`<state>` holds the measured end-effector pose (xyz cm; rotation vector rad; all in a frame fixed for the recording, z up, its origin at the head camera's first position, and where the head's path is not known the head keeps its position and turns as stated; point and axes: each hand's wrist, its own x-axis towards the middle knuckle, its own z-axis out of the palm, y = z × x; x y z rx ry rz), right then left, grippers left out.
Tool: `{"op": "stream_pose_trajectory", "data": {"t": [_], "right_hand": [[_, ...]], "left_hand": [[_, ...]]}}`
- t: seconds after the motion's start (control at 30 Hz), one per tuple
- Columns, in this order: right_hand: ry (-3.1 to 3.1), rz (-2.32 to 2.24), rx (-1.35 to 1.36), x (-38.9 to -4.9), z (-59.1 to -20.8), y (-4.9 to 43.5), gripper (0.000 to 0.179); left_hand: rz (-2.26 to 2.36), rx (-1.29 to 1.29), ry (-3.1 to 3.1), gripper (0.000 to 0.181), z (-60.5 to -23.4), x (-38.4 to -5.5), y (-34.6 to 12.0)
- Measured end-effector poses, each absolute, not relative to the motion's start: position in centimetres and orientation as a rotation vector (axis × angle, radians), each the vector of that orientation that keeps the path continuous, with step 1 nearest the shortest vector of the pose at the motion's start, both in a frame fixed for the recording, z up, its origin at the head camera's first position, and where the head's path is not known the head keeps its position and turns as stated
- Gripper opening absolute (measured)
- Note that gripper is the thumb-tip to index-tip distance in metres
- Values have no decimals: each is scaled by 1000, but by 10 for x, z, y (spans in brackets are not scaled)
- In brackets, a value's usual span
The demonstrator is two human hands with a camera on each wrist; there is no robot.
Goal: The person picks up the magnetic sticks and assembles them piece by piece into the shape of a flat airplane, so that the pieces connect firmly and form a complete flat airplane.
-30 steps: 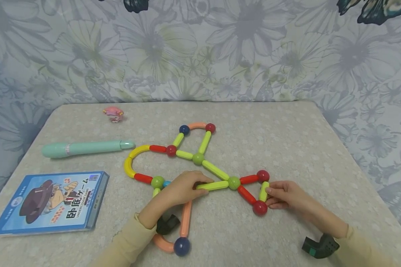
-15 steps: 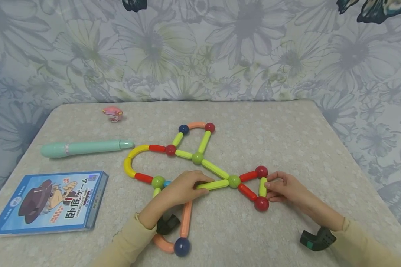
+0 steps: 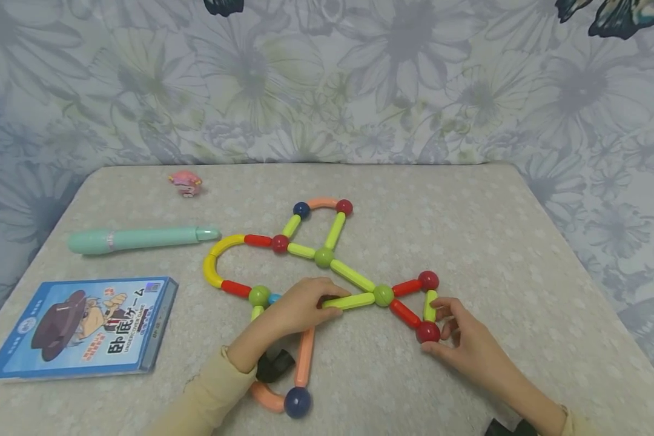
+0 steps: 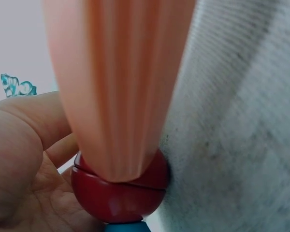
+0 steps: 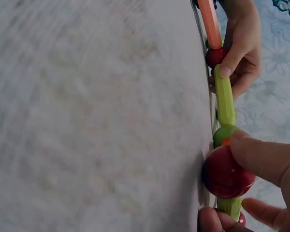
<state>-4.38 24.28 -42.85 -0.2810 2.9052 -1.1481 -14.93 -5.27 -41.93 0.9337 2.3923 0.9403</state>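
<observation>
A flat figure of magnetic rods and balls lies on the table. My left hand pinches the left end of a long yellow-green rod, whose other end meets a green ball. From that ball, two red rods run to two red balls, joined by a short yellow-green rod. My right hand holds the nearer red ball, thumb on the ball, fingers by the short rod. In the left wrist view, an orange rod meets a red ball beside the left palm.
Left of the figure lie a mint-green pen-shaped item and a blue boxed game. A small pink figurine stands at the back left. A dark blue ball with orange rods sits near the front edge, partly behind the left arm.
My right hand has shifted from pinching the short rod to the nearer red ball, its thumb now lower. That ball moved slightly away from me, and the short rod stands straighter. The left hand stayed put.
</observation>
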Motion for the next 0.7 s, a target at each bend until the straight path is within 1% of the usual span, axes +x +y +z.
{"op": "stream_pose_trajectory", "data": {"t": [0.13, 0.23, 0.7], "right_hand": [[2966, -1105, -348, -44, -432, 242, 67], [2969, -1072, -403, -46, -433, 244, 62], [3040, -1061, -479, -52, -431, 252, 50]], "left_hand": [[937, 947, 2390, 30, -419, -150, -53], [933, 948, 2393, 30, -418, -150, -53], [941, 941, 2430, 30, -418, -151, -46]]}}
